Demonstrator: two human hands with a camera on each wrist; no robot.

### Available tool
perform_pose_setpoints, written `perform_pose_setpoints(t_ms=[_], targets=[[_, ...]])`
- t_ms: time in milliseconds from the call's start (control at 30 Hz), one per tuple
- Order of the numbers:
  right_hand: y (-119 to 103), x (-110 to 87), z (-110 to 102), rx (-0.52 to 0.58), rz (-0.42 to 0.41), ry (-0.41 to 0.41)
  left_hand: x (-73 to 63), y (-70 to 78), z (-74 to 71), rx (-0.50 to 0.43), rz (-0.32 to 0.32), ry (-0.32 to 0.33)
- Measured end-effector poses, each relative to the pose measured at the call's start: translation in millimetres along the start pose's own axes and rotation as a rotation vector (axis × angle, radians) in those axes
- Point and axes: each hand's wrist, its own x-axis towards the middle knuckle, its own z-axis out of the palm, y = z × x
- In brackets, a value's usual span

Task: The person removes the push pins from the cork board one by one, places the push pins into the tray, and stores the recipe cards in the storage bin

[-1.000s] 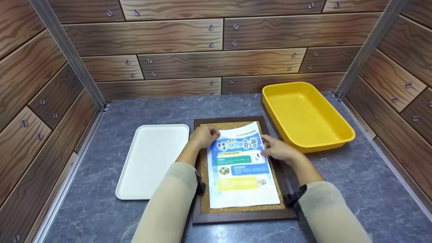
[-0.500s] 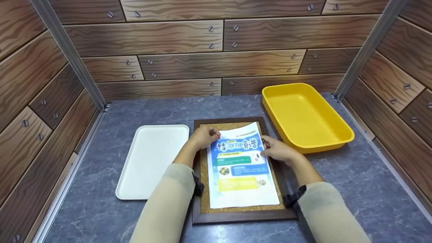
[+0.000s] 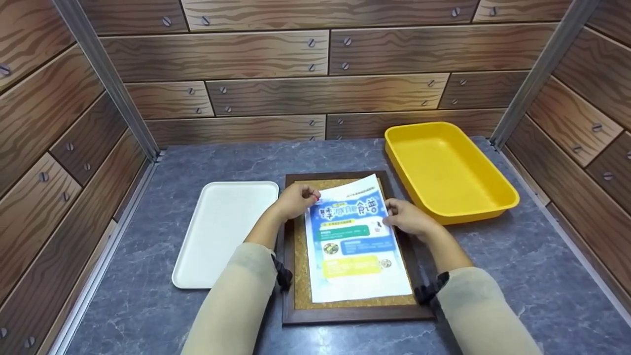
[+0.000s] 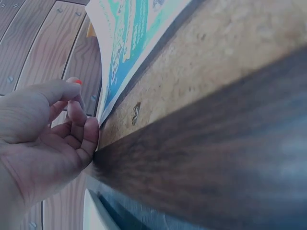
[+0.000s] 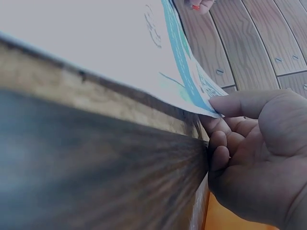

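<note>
A printed paper poster (image 3: 352, 288) lies over a cork board (image 3: 301, 276) with a dark wooden frame (image 3: 355, 315). Its upper part curves up off the cork. My left hand (image 3: 297, 199) is at the poster's top left corner and pinches a small red pushpin (image 4: 78, 82) between thumb and forefinger; most of the pin is hidden. On the other side, my right hand (image 3: 408, 217) pinches the poster's right edge, thumb on top, as the right wrist view shows. Its lower fingers are right at the frame's side.
To the left of the board lies a white tray (image 3: 224, 231). A deep yellow bin (image 3: 451, 170) stands behind and to the right. Wood-patterned walls (image 3: 266, 93) enclose the grey marbled tabletop (image 3: 517, 256) at the back and both sides.
The poster has shifted slightly right over the board, and its top right corner sits a little higher. Both hands keep their holds, the left on the pushpin, the right on the poster.
</note>
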Motion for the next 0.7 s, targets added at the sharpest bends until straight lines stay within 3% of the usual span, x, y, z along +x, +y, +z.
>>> perform_pose_setpoints(t_ms=[433,700], targets=[[-8,-1.8,0,0.034,0.021,0.077,-14.8,-2.6,-15.2,-0.165,0.035,-0.036],[-13,-3.4,-2,0.090,0.027,0.095,-22.3,-10.8,-24.2,-0.168,0.008,-0.043]])
